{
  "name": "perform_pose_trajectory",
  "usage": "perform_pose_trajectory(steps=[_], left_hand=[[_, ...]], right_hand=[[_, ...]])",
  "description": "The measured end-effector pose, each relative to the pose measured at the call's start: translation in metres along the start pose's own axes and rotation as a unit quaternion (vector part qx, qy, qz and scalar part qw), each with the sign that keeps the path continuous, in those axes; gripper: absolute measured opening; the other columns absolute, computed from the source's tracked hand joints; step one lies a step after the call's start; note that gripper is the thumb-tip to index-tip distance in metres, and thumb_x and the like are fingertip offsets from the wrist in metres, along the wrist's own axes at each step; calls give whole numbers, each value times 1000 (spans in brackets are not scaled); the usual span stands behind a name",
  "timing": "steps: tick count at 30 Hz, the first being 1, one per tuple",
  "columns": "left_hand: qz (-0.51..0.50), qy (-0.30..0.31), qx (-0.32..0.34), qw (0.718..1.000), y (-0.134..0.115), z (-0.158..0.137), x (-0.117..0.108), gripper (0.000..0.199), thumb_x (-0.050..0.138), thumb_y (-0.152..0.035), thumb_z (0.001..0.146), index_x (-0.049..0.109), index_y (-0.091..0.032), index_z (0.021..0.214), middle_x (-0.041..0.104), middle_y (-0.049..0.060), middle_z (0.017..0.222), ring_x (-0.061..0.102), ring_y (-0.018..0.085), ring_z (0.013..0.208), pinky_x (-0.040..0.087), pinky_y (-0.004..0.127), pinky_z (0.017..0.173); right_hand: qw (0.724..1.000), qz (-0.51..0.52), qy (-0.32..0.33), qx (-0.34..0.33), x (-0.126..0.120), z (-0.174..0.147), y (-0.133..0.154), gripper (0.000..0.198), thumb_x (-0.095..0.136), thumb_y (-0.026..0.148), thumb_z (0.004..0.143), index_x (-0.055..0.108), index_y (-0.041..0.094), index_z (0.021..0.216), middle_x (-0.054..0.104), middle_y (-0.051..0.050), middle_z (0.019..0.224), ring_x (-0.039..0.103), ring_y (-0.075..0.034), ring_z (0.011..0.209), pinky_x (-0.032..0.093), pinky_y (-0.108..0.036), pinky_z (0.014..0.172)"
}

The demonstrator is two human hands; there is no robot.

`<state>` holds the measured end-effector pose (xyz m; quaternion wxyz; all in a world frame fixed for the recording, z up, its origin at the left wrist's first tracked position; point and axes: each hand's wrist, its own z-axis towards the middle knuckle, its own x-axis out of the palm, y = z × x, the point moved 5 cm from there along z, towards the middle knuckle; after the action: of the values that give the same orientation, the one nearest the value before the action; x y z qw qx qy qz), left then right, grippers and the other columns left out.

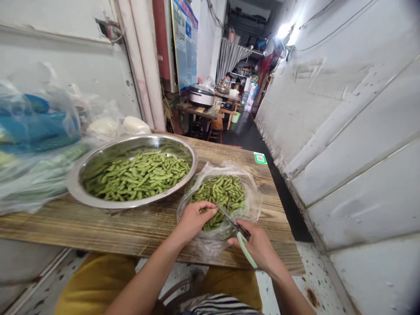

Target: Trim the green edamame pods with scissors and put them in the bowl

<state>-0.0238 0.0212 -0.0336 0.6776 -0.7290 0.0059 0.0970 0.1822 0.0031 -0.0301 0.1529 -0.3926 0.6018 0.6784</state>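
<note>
My right hand (257, 245) grips a pair of scissors (244, 250) with pale green handles, their blades pointing up and left over the pods. The fingers of my left hand (195, 218) are pinched together by the blade tips, on what looks like a green soybean pod (217, 207). Both hands are above a clear plastic bag (252, 199), opened wide and full of green soybean pods (226, 190). Left of the bag stands a large steel basin (77, 186) holding many more pods (147, 175).
Plastic bags (36, 166), one with blue things inside, crowd the left of the wooden table (108, 227). A green code card (260, 158) lies near the right far corner. Farther back are a table with a cooker (201, 95) and a seated person (226, 82). A wall runs along the right.
</note>
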Motion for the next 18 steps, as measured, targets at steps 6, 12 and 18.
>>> perform_pose_trajectory(steps=[6, 12, 18], left_hand=[[-162, 41, -100, 981, 9, -7, 9, 31, 75, -38, 60, 67, -15, 79, 44, -8, 45, 32, 5, 38, 22, 18, 40], [-307, 46, -133, 941, 16, -9, 15, 48, 81, -41, 54, 61, -12, 87, 34, -13, 47, 15, 1, 39, 10, 17, 37], [-234, 2, -94, 968, 17, -9, 13, 38, 73, -44, 62, 61, -14, 82, 34, -12, 45, 21, 3, 37, 14, 17, 38]], right_hand=[[997, 70, 21, -1, 7, -2, 2, 29, 67, 39, 75, 70, 16, 93, 64, -1, 70, 55, -18, 67, 43, -24, 63], [992, 120, 25, 0, 14, 0, -1, 26, 65, 40, 77, 69, 15, 82, 60, 1, 65, 52, -15, 62, 39, -23, 57], [997, 77, 11, 25, 3, 1, -1, 38, 69, 42, 74, 67, 17, 102, 65, -2, 75, 55, -18, 66, 42, -25, 63]])
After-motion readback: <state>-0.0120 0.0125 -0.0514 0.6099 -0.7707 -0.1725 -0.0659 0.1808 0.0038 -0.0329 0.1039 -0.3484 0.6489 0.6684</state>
